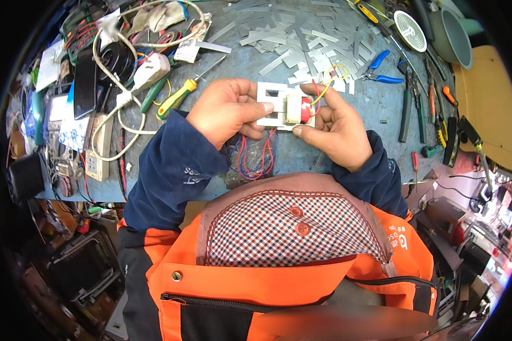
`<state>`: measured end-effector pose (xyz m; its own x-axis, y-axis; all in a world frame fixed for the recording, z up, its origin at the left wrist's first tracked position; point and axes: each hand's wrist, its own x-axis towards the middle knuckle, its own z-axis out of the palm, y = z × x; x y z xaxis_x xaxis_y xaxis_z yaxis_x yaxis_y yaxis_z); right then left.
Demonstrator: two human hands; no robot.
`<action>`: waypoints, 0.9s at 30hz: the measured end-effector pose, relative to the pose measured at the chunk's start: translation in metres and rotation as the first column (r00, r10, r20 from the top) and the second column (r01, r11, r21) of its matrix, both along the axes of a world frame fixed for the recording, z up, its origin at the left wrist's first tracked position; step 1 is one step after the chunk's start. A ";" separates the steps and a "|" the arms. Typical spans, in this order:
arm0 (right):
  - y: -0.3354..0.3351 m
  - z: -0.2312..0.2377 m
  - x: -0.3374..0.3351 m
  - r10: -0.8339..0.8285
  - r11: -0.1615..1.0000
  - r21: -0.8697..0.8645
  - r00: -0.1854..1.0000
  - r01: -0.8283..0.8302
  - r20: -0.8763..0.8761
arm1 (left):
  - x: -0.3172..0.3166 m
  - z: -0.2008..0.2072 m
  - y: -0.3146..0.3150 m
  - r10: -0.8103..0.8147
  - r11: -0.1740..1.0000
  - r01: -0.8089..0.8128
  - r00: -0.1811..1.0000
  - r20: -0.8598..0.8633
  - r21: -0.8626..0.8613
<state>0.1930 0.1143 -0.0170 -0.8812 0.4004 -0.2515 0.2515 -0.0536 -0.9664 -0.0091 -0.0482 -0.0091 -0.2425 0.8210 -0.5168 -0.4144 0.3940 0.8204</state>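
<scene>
Above the near part of the blue workbench, both hands hold a small transformer coil, a cream bobbin with a red-wrapped winding. Pale metal core plates with open slots stick out of its left side. My left hand pinches these plates between thumb and fingers. At the other end, my right hand grips the coil, thumb below and fingers above and behind. Yellow and red lead wires curl up over the right fingers. Blue and red wires hang below the coil, over a dark plastic-like piece.
Many loose metal strips lie scattered at the back. Blue-handled pliers, dark-handled pliers and other tools are at the right. On the left are a yellow-green screwdriver, a looped white cable and a power strip.
</scene>
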 end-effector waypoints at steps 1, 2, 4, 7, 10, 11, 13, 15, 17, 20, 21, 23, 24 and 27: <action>0.001 -0.002 0.001 0.007 1.000 0.014 1.000 -0.007 -0.007 | -0.002 -0.003 0.000 -0.013 1.000 0.013 1.000 0.008 0.002; 0.003 -0.006 0.002 0.012 1.000 0.024 1.000 -0.011 -0.018 | -0.003 -0.004 -0.001 -0.028 1.000 0.028 1.000 0.012 -0.001; 0.004 -0.008 0.003 0.023 0.998 0.051 1.000 -0.022 -0.016 | 0.000 0.002 -0.001 -0.013 1.000 0.013 1.000 -0.001 -0.018; 0.003 -0.005 0.002 0.029 0.997 0.070 1.000 -0.029 0.003 | 0.002 0.003 0.000 -0.024 0.999 0.022 0.999 -0.037 -0.044; 0.002 -0.009 0.002 0.011 0.999 0.037 1.000 -0.011 -0.017 | 0.001 0.008 0.001 -0.036 0.998 0.031 0.992 -0.119 -0.049; 0.003 -0.009 0.002 0.012 0.999 0.032 1.000 -0.011 -0.022 | -0.003 0.007 0.000 -0.033 0.999 0.028 0.985 -0.169 -0.035; 0.003 -0.007 0.002 0.014 1.000 0.014 1.000 -0.014 -0.025 | -0.014 0.010 -0.007 0.030 0.998 -0.012 0.953 -0.301 0.060; 0.001 -0.006 0.001 -0.006 0.999 -0.033 0.999 0.005 -0.033 | -0.020 0.008 -0.014 0.199 0.968 -0.028 0.684 -0.701 0.247; -0.005 -0.002 -0.004 -0.060 0.992 -0.112 0.997 0.053 -0.055 | -0.019 0.014 -0.019 0.245 0.950 -0.066 0.762 -0.600 0.304; -0.001 -0.004 -0.001 -0.031 0.995 -0.100 0.998 0.025 -0.055 | -0.017 0.015 -0.025 0.137 0.971 -0.063 0.937 -0.320 0.229; 0.000 -0.004 -0.001 -0.034 0.994 -0.104 0.998 0.028 -0.054 | -0.015 0.011 -0.025 0.115 0.971 -0.016 0.907 -0.405 0.239; -0.006 -0.001 -0.005 -0.075 0.986 -0.151 0.996 0.066 -0.057 | -0.021 0.007 -0.027 0.078 0.958 -0.012 0.972 -0.221 0.286; -0.007 -0.001 -0.004 -0.078 0.986 -0.152 0.995 0.069 -0.054 | -0.023 0.006 -0.027 0.053 0.951 -0.012 0.991 -0.125 0.308; 0.001 -0.005 0.000 -0.024 0.996 -0.082 0.999 0.020 -0.038 | -0.015 0.004 -0.017 0.070 0.978 -0.037 0.985 -0.155 0.208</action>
